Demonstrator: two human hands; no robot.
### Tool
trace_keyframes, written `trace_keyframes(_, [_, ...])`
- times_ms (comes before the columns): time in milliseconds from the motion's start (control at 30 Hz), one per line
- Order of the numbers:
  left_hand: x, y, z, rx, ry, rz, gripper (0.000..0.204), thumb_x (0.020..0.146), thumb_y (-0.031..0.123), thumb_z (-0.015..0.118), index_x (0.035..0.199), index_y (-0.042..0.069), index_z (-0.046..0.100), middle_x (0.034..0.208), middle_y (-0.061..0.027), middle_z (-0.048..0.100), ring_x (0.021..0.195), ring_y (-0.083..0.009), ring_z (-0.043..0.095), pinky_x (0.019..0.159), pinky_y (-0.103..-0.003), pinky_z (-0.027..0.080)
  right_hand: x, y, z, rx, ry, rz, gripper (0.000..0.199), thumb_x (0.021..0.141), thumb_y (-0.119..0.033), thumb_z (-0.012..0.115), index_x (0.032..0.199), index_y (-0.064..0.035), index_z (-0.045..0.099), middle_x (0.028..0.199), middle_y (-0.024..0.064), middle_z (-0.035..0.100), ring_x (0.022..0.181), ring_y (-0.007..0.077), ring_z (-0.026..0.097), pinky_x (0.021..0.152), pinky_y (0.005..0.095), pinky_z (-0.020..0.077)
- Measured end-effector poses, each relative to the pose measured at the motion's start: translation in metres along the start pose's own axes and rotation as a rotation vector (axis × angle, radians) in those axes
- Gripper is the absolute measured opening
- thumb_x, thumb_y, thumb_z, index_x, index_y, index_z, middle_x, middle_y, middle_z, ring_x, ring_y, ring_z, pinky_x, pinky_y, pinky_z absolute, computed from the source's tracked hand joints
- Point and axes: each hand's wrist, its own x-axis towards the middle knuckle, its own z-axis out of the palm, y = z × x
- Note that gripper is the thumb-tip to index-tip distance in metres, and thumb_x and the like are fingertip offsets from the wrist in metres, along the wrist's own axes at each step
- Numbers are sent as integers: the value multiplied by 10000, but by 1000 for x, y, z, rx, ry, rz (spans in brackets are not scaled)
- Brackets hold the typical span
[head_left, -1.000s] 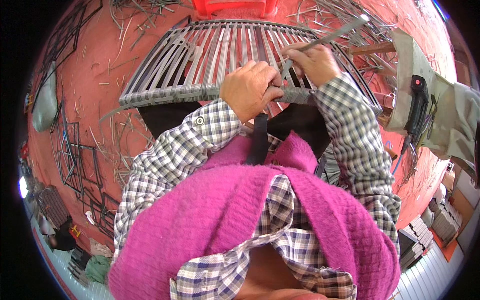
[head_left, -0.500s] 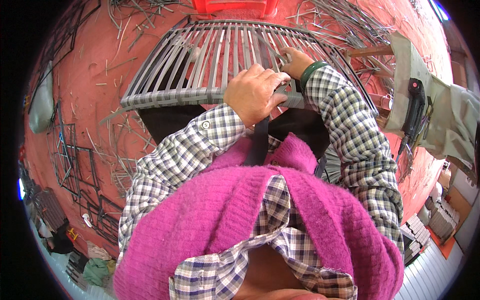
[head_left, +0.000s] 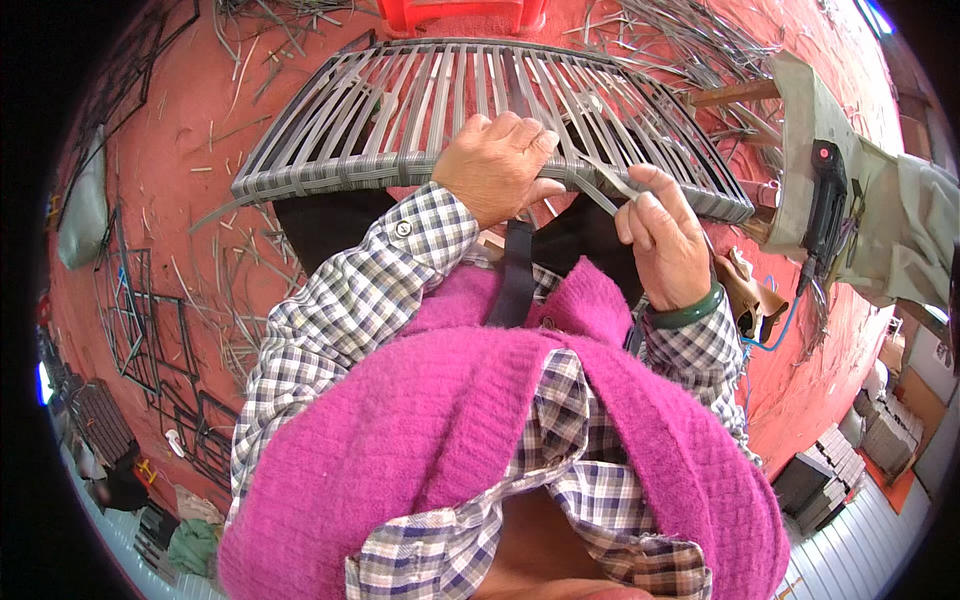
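Across my lap lies a frame woven with grey flat strips (head_left: 440,95), its near bar (head_left: 340,176) wrapped in the same material. My left hand (head_left: 496,168) is closed over this bar near the middle, its fingers curled onto the far side. Just right of it, my right hand (head_left: 665,235) pinches a loose grey strip (head_left: 606,184) between thumb and fingers. The strip runs from the bar to that hand, which is apart from the bar on its near side. A green bangle (head_left: 688,308) circles my right wrist.
On the right stands a cloth-draped support (head_left: 800,130) with a black-handled tool (head_left: 826,195) and a blue cord (head_left: 785,325). Cut strips (head_left: 690,45) litter the red floor. Black metal frames (head_left: 135,330) lie at left; a red plastic item (head_left: 465,12) is beyond the woven frame.
My right hand has come back from above the slats toward me, drawing the strip out on the near side. My left hand has shifted slightly left, still on the bar.
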Motion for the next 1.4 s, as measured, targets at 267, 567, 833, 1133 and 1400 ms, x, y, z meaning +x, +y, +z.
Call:
trace_keyframes(267, [28,25,-1,-405,15,-34,278,710,239,702,970,158,647,930,-5,563,884,-221,532,759,-351,436,37,-36,-63,-1337,55,-279,138,830,-31,542,963,-17,576,761,152,609,691,286,613,652,347,473])
trace_keyframes(567, [35,28,-3,-581,-139,-282,282,712,308,707,903,112,635,884,-42,588,896,-252,563,766,-395,459,140,8,-48,-949,-111,327,127,851,-97,604,920,5,632,728,41,599,690,108,586,576,237,489])
trace_keyframes(833, [38,25,-2,-543,-87,-140,218,744,283,691,882,124,634,866,-19,575,827,-231,552,732,-347,455,65,-66,-28,-488,-211,-179,131,881,-85,562,914,34,604,669,25,570,600,85,538,556,213,440])
trace_keyframes(1133, [35,22,-3,-448,32,-120,297,684,301,741,673,88,535,726,-52,521,743,-246,542,632,-359,443,129,-6,-54,-1145,-66,203,245,805,-254,672,900,-29,661,702,53,612,639,123,573,631,296,498])
trace_keyframes(1400, [25,26,7,-355,12,-94,278,753,306,682,717,90,511,738,-49,498,719,-245,527,627,-357,432,161,46,-39,-2006,-498,380,258,770,-172,594,1010,-112,669,990,145,655,938,300,630,785,401,508])
